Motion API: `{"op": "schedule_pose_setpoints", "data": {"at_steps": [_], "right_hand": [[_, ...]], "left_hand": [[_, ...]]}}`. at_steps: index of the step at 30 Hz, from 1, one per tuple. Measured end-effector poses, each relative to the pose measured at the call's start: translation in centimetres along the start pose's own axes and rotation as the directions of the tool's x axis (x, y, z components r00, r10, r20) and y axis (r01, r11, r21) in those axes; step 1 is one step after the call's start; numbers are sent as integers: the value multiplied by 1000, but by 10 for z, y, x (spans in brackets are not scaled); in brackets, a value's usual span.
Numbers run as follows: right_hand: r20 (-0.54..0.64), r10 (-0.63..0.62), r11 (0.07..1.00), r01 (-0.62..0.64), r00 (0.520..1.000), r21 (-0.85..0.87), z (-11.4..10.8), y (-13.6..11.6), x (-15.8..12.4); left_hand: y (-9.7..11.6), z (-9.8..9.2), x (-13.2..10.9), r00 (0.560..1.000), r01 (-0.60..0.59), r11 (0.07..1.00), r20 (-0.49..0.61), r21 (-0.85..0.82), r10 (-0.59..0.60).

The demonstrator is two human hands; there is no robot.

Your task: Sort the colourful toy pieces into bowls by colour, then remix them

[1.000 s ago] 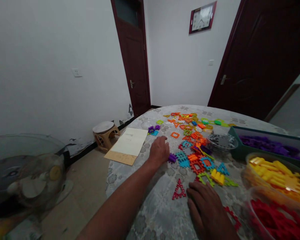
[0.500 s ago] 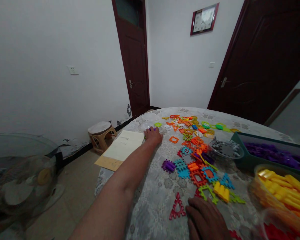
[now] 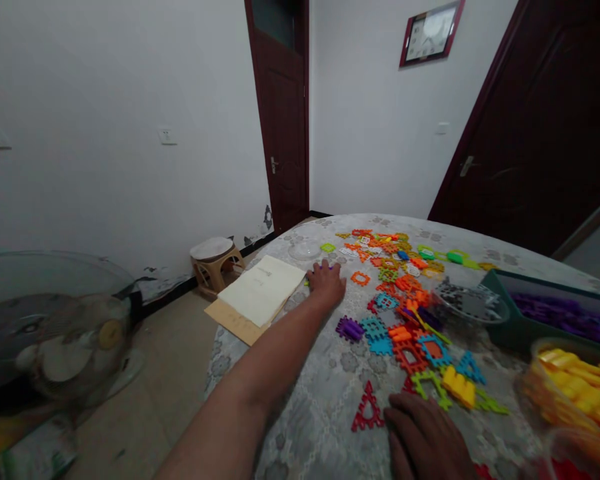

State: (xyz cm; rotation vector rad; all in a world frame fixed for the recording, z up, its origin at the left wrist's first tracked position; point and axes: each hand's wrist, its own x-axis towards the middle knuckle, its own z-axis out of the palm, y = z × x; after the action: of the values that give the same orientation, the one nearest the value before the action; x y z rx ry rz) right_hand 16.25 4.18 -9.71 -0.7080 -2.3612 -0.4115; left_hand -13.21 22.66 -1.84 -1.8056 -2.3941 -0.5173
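Note:
My left hand (image 3: 326, 283) reaches across the round table (image 3: 310, 400) with its fingers bent down over small purple pieces; a bit of purple shows at the fingertips. It lies beside a white booklet (image 3: 263, 290). My right hand (image 3: 425, 440) rests palm down and flat at the near edge, touching nothing but the cloth, right next to a red triangle piece (image 3: 366, 408). Between the hands lie a purple block (image 3: 350, 328) and several coloured interlocking plastic pieces (image 3: 405, 313).
A clear bowl of dark pieces (image 3: 473, 303), a green tray of purple pieces (image 3: 555, 313) and a tub of yellow pieces (image 3: 580, 380) stand at the right. An upturned clear lid (image 3: 305, 250) lies far left. On the floor: a stool (image 3: 215, 257) and a fan (image 3: 55, 333).
My left hand moved from the near purple block out to the purple pieces by the booklet and curled over them. My right hand stayed flat. The view shifted.

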Motion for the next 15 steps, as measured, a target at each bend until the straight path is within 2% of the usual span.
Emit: {"op": "schedule_pose_setpoints", "data": {"at_steps": [5,10,13,15], "right_hand": [[-29,52,997,-50,998,58,-6,-5,6],[-2,179,974,-177,984,141,-19,-20,18],[42,235,957,-239,971,164,-26,-27,25],[61,258,948,-265,964,177,-30,-30,28]], "left_hand": [[22,-10,-63,987,-163,986,-19,-30,162],[29,-37,-123,964,-254,957,47,-138,263],[26,-48,-140,948,-290,906,40,-310,317],[22,-52,-140,933,-322,831,-1,-453,361]]}}
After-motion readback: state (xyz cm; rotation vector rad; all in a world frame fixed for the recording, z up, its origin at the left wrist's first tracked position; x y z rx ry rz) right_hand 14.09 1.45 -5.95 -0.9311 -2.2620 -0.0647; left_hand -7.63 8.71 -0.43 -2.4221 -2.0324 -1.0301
